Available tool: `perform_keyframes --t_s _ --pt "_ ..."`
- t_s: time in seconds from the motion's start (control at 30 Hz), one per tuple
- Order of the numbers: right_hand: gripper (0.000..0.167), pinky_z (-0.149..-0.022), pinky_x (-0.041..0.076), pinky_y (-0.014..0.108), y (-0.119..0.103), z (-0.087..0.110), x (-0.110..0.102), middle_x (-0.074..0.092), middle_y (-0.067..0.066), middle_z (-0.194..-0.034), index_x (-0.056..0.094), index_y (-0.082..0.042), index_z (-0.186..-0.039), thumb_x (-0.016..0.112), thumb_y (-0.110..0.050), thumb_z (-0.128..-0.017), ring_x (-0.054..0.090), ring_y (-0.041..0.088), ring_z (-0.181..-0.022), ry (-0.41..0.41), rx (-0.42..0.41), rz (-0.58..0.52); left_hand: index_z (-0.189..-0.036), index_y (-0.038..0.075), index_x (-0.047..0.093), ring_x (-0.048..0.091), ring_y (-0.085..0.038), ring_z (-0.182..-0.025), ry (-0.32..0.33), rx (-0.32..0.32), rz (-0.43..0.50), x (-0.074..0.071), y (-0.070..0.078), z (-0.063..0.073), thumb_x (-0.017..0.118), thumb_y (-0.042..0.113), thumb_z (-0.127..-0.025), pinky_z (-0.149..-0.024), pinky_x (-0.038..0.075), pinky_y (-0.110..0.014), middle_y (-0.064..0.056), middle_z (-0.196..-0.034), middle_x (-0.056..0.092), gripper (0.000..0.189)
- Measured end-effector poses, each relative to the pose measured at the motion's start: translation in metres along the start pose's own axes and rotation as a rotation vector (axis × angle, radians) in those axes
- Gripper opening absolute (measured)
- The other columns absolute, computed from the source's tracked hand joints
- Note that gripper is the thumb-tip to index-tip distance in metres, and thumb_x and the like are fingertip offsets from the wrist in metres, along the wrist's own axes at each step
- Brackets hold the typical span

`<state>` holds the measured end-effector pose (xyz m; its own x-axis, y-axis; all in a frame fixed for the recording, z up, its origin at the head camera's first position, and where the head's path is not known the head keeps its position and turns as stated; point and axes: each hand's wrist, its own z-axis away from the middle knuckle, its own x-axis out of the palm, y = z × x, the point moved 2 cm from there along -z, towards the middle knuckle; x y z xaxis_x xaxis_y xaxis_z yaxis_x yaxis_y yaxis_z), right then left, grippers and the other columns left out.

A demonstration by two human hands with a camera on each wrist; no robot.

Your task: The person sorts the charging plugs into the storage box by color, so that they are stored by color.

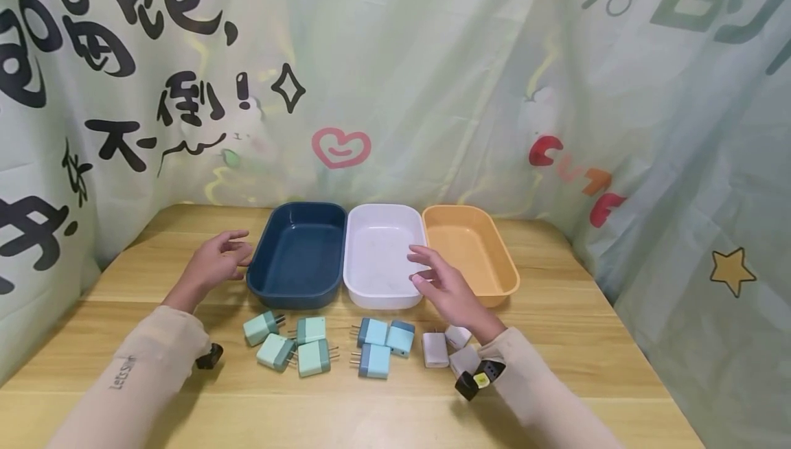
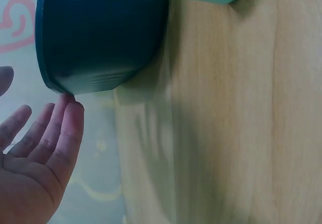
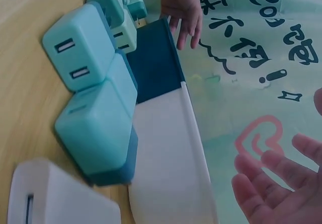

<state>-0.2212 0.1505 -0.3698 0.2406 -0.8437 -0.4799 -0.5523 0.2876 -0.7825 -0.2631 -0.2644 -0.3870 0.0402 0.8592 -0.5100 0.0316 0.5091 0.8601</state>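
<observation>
My left hand (image 1: 216, 260) hovers at the left side of the navy blue tray (image 1: 296, 257), fingers loosely extended and holding nothing. In the left wrist view its fingertips come right up to the tray's edge; whether they touch I cannot tell. My right hand (image 1: 448, 291) hangs over the border between the white tray (image 1: 380, 250) and the orange tray (image 1: 478, 250), fingers relaxed and apart, nothing in them. Before the trays lie several mint green plug chargers (image 1: 314, 358), three light blue plug chargers (image 1: 373, 361) and a few white plug chargers (image 1: 435, 351), partly covered by the right wrist.
The three trays stand side by side toward the back of a wooden table (image 1: 346, 415). A printed curtain (image 1: 395, 78) hangs behind and along both sides. Both sleeves carry small black devices at the wrist, the right one (image 1: 478, 380) close above the white chargers.
</observation>
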Motion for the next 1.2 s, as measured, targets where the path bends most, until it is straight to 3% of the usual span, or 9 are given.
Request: perform_keyframes --t_s 0.2,0.43,0.7,1.03,1.2 --pt "0.037 -0.091 0.047 0.052 -0.003 -0.008 0.011 0.05 0.028 -0.133 0.041 0.008 -0.136 0.044 -0.004 -0.101 0.058 0.048 -0.105 -0.064 0.053 -0.143 -0.148 0.001 0.033 0.055 -0.043 -0.113 -0.009 0.011 -0.038 0.003 -0.003 -0.002 0.052 0.026 -0.101 -0.077 0.055 -0.043 -0.03 -0.138 0.044 0.056" --pt "0.037 -0.088 0.048 0.049 -0.003 -0.015 0.024 0.047 0.032 -0.133 0.041 0.007 -0.135 0.04 -0.007 -0.101 0.059 0.043 -0.106 -0.101 0.128 -0.214 -0.147 0.0 0.033 0.054 -0.044 -0.114 -0.042 0.02 -0.063 0.006 -0.006 -0.003 0.057 0.011 -0.096 -0.075 0.055 -0.039 -0.03 -0.139 0.044 0.057" --pt "0.039 -0.09 0.049 0.045 -0.003 -0.019 0.034 0.05 0.026 -0.134 0.04 0.004 -0.138 0.044 -0.011 -0.102 0.062 0.036 -0.105 -0.146 0.15 -0.178 -0.147 -0.001 0.034 0.056 -0.044 -0.111 -0.068 -0.018 -0.067 0.008 -0.009 -0.004 0.055 0.008 -0.097 -0.077 0.055 -0.041 -0.031 -0.139 0.042 0.055" --pt "0.039 -0.089 0.049 0.035 -0.006 -0.025 0.043 0.054 0.028 -0.127 0.043 0.006 -0.134 0.053 -0.006 -0.098 0.064 0.035 -0.102 -0.158 0.06 -0.138 -0.142 -0.005 0.04 0.062 -0.034 -0.099 -0.098 -0.017 -0.079 0.01 -0.007 -0.009 0.055 0.007 -0.096 -0.073 0.056 -0.037 -0.033 -0.136 0.043 0.049" --pt "0.04 -0.088 0.05 0.034 -0.007 -0.025 0.049 0.057 0.024 -0.126 0.044 0.004 -0.134 0.054 -0.008 -0.098 0.063 0.032 -0.103 -0.187 0.069 -0.115 -0.142 -0.008 0.039 0.064 -0.031 -0.095 -0.111 -0.024 -0.067 0.01 -0.01 -0.01 0.055 0.005 -0.096 -0.073 0.056 -0.038 -0.034 -0.136 0.043 0.05"
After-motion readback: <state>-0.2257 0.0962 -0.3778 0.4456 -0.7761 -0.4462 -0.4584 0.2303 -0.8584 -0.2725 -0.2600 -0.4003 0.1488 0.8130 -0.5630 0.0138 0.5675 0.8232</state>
